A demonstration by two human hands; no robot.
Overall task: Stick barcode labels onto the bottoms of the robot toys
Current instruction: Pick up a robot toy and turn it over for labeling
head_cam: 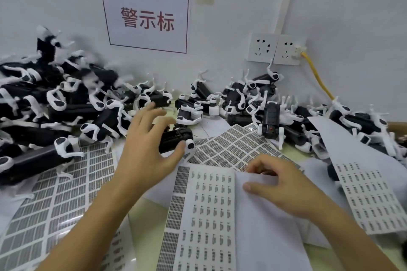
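Nearest to me, under my forearms, lie white paper sheets printed with rows of small black barcode labels [209, 209]; the one in front of me has its upper right corner folded or covered by a blank white sheet. My right hand [284, 185] rests on that corner with fingers curled down onto the paper, thumb stretched left along the blank sheet. I would judge it is working at a label's edge, but whether anything is pinched between the fingertips I cannot tell.

Further out and to the left, my left hand [149, 138] is spread wide, fingers fanned and blurred, thumb hooked under the near end of a black cylindrical plastic robot toy with white legs [176, 141]. That toy lies directly beyond my palm, its long axis running roughly left to right and slightly away from me. My left hand is clearly the nearer one to it; fingers are arched over the body but not closed on it, so the grip is loose at best.

Behind it, heaps of the same black-and-white toys [55, 103] crowd along the pale wall [330, 6], with silver-grey label sheets [231, 149] spread beneath them. To label it, I judge the toy must be turned underside up toward my right hand.
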